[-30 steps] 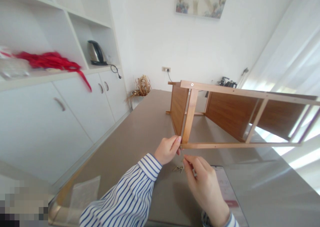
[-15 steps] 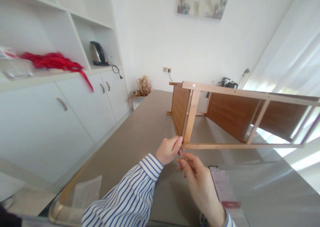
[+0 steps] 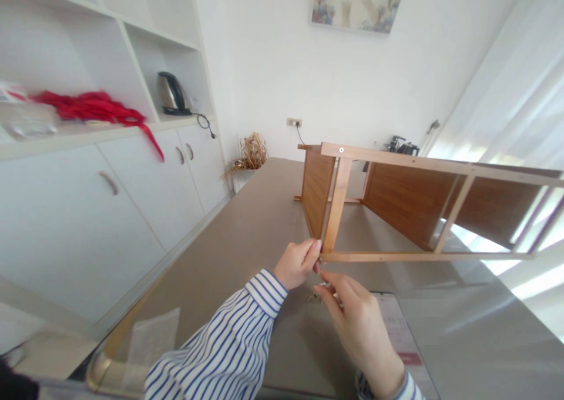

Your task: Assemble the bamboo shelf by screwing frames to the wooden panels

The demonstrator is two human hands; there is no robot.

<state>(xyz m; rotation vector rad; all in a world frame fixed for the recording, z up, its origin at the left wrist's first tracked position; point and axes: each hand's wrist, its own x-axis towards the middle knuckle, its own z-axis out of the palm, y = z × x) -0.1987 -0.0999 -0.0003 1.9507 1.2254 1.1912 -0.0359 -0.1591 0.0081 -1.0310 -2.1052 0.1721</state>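
A wooden shelf frame (image 3: 379,258) lies on its side on the table. My left hand (image 3: 296,264) is closed around its near lower corner, thumb on top. Just below that corner, my right hand (image 3: 352,309) pinches a thin metal tool (image 3: 325,283), largely covered by the fingers; its exact kind is not clear. The tool points toward the corner beside my left fingertips. Small metal pieces (image 3: 312,297), perhaps screws, lie on the table left of my right fingers. A phone (image 3: 399,329) lies partly behind my right hand.
The brown-grey table (image 3: 229,259) runs toward the wall. A clear plastic bag (image 3: 154,341) lies at its near left edge. White cabinets (image 3: 123,194) line the left side, with a kettle (image 3: 173,94) and red cloth (image 3: 94,107) on the shelves.
My right hand has turned, its back now facing up more, with its fingers bunched around the metal tool. The left hand and the shelf frame stay in place.
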